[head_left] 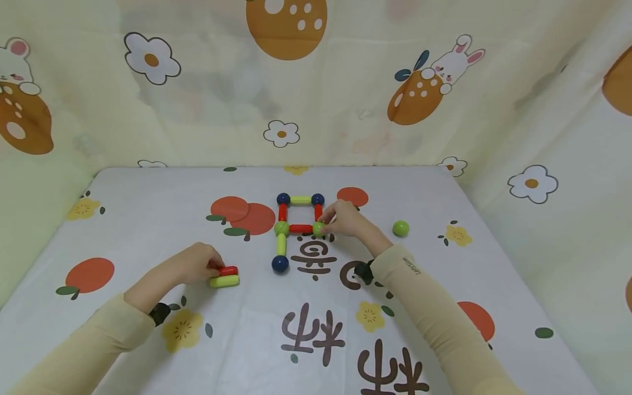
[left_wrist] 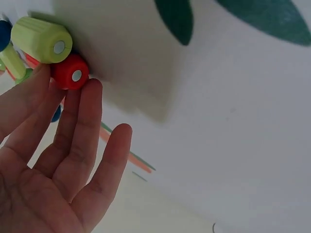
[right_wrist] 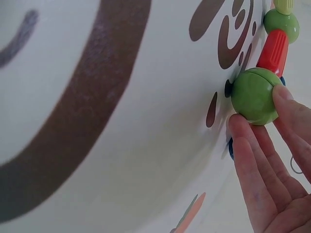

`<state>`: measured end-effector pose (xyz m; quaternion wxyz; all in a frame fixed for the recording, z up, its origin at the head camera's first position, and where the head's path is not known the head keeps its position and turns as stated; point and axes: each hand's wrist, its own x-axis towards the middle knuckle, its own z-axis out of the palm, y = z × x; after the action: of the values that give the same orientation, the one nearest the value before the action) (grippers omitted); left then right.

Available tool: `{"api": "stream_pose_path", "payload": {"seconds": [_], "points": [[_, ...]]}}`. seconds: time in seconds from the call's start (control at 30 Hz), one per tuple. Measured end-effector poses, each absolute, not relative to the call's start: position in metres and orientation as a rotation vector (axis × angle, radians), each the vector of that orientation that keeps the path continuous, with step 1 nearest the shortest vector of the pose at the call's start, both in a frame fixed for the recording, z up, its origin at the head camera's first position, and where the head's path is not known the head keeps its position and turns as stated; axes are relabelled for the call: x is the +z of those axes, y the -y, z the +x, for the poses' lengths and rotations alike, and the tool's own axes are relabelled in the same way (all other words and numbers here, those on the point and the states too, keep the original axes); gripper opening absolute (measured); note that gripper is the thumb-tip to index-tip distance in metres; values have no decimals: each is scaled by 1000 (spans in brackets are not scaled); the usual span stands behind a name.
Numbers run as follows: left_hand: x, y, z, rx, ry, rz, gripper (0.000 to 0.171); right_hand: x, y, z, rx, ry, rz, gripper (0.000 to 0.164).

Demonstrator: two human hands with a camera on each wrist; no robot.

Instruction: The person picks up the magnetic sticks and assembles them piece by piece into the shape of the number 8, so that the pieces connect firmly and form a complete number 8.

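Note:
A square of rods and balls lies on the table, with two dark blue balls at the back and two green ones in front. From its left green ball, a yellow-green rod (head_left: 281,245) runs toward me to another blue ball (head_left: 280,264). My right hand (head_left: 344,219) pinches the front right green ball (right_wrist: 255,96) between thumb and fingers; a red rod (head_left: 300,228) joins that ball to the left one. To the left, my left hand (head_left: 199,262) grips the end of a loose red rod (left_wrist: 71,73) with its fingertips. A loose yellow-green rod (head_left: 224,281) lies right beside it.
A single green ball (head_left: 401,228) sits to the right of my right hand. The tablecloth (head_left: 163,219) is printed with fruit, flowers and brown characters. Behind the table's far edge hangs a patterned curtain (head_left: 212,109).

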<state>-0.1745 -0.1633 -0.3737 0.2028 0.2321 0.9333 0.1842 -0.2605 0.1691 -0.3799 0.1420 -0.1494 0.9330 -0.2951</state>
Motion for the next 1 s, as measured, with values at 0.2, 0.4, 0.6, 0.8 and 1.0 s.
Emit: {"api": "stream_pose_path", "payload": {"seconds": [0.2,0.4,0.6,0.8,1.0], "points": [[-368,161,-179,537,-2629,667,12,-381,-167,-261,-838,-2699,-428,24],[-363,155,-187,558,-2690,785,12,-380,-166,-261,-828,-2699,-440,25],[-358,142,-191,586,-2722,855,11,-379,-166,-261,-834,-2696,-441,24],[-353,122,-195,637,-2718,851,13,-379,-166,-260,-838,-2701,-437,23],[-352,101,-198,663,-2697,857,14,-377,-166,-259,-836,-2701,-423,24]]}}
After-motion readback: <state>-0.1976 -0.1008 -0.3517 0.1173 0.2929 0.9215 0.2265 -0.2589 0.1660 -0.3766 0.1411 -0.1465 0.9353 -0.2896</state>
